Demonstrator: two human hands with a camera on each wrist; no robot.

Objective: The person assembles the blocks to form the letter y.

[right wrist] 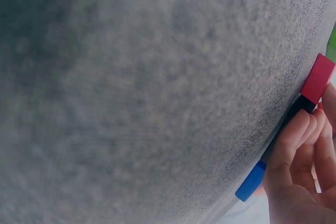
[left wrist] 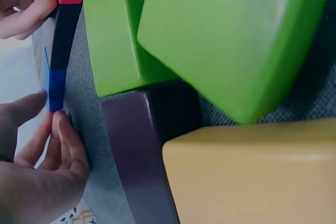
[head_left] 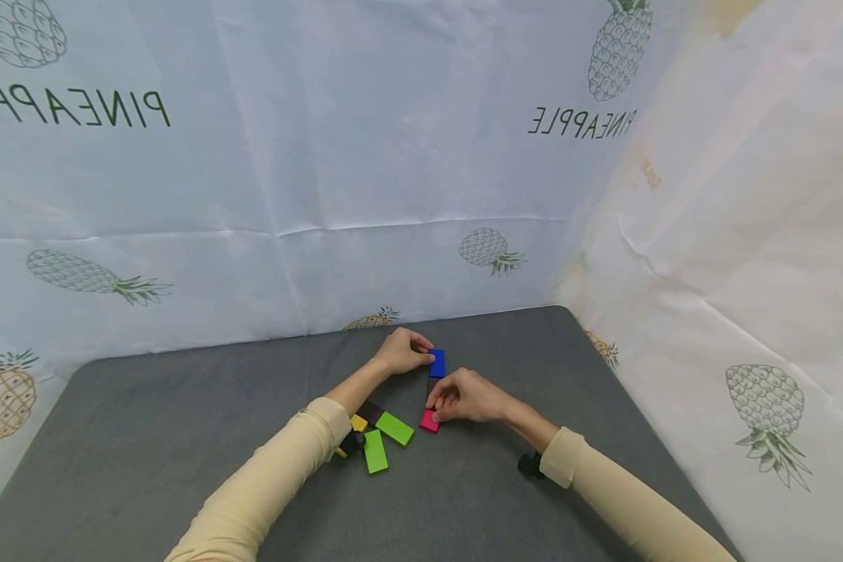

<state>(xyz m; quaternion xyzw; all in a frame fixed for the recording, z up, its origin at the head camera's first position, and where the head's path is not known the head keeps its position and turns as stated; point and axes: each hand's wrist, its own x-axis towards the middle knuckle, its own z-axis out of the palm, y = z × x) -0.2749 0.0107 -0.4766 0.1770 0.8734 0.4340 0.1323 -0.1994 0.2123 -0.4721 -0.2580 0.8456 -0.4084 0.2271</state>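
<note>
A blue block, a dark block and a pink-red block lie end to end in a line on the grey table. My left hand pinches the blue block at the far end, thumb on one side and fingertips at its outer end in the left wrist view. At the near end, my right hand holds the pink-red block between thumb and fingers. The right wrist view shows fingers of that hand also right against the dark block, partly hiding it.
Left of the line is a loose cluster: two green blocks, another dark block and yellow pieces, partly covered by the left forearm and its wrist camera. A pineapple-print cloth hangs behind the grey table and along its right side.
</note>
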